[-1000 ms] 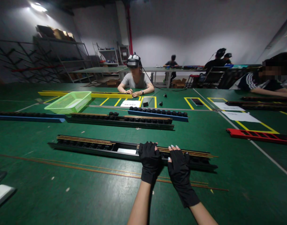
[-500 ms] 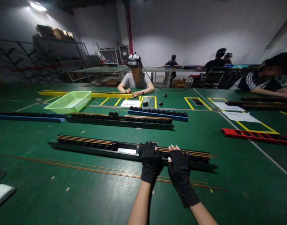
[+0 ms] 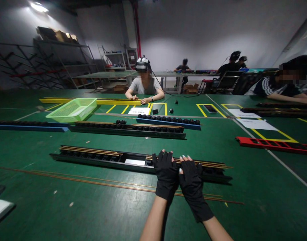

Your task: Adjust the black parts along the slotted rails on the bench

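Note:
A long black channel rail [image 3: 103,164] lies across the table in front of me. Rows of black roller-like parts [image 3: 85,155] sit inside it, with thin brass rods [image 3: 213,164] along the top. My left hand [image 3: 166,172], in a black fingerless glove, is closed over the rods just right of the rail's middle. Close beside it, my right hand [image 3: 190,175], gloved the same way, grips over the rods, thumb on the near side and fingertips on the far side. The palms hide the rods under them. A white strip [image 3: 135,162] shows in a gap between the parts.
Loose long rods [image 3: 93,181] lie nearer me. Beyond the rail are another black rail [image 3: 128,130], a blue rail [image 3: 168,123], a green basket [image 3: 73,110] and a red rail [image 3: 274,144]. A person [image 3: 144,83] sits opposite at a yellow rail [image 3: 105,101].
My left hand has slid right along the rail, closer to my right hand, uncovering a bit more of the rods and black parts. My right hand stays in place.

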The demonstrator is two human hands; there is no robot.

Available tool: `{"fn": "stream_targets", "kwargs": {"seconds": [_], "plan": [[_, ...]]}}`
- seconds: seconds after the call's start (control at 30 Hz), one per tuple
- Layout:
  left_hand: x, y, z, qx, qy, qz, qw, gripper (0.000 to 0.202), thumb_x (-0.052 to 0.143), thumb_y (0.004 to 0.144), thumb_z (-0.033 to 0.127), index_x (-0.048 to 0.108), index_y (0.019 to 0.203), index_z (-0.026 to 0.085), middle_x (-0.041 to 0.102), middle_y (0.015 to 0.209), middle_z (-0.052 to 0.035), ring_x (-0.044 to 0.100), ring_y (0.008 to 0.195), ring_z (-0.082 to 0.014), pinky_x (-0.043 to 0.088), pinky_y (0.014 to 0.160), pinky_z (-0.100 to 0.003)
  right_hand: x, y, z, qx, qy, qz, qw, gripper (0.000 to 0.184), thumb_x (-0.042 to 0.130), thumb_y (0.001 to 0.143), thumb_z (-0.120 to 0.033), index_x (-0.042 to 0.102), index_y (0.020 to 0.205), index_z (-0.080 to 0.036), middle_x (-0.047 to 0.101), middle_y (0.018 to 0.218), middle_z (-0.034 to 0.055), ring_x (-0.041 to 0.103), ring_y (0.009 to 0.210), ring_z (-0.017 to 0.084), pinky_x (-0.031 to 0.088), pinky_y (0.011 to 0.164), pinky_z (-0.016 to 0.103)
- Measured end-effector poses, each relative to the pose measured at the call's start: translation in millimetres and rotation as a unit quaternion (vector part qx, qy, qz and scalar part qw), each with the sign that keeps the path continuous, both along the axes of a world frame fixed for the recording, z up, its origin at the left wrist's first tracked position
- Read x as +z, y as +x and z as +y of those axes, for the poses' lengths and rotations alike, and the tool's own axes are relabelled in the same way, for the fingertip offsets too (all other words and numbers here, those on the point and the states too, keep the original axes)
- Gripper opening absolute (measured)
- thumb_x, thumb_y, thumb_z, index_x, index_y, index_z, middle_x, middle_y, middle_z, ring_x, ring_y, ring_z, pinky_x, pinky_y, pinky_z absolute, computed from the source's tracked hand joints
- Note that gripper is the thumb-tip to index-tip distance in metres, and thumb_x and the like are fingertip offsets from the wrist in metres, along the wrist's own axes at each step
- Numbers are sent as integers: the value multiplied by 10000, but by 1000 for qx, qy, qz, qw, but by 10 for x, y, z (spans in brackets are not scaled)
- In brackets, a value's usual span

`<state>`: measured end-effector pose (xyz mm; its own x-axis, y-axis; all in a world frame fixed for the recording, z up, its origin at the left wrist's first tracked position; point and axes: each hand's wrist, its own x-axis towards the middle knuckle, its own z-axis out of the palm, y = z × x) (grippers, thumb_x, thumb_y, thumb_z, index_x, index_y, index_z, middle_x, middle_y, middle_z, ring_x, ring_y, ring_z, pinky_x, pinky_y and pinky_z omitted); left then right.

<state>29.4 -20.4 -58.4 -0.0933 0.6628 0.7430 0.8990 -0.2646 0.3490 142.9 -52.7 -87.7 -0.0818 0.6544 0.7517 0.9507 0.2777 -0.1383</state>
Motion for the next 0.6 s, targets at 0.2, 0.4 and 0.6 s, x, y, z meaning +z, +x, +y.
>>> {"fn": "stream_targets", "kwargs": {"seconds": [0.2, 0.4, 0.6], "plan": [[-14, 4, -2, -9, 12, -15, 1000, 306, 459, 935, 162, 687, 1128, 229, 749, 1078, -51, 640, 1101, -230, 270, 1132, -486, -2, 4, -3, 3, 3, -2, 1000, 523, 422, 936, -193, 444, 1458, -200, 618, 1359, 103, 435, 1385, 230, 181, 1187, 493], [-14, -8, -10, -20, -2, -25, 999, 305, 458, 933, 154, 694, 1111, 231, 749, 1070, -51, 641, 1088, -229, 281, 1123, -487, -15, 21, -3, -3, -8, -11, 1000, 543, 393, 937, -211, 425, 1479, -204, 606, 1372, 111, 426, 1392, 238, 178, 1186, 499], [-28, 12, -2, -7, -4, -17, 1000, 309, 447, 939, 161, 694, 1112, 227, 748, 1074, -59, 637, 1098, -237, 300, 1112, -500, -19, 20, 0, -3, -10, -11, 1000, 556, 387, 938, -213, 406, 1494, -214, 604, 1375, 109, 434, 1388, 240, 180, 1184, 493]]}}
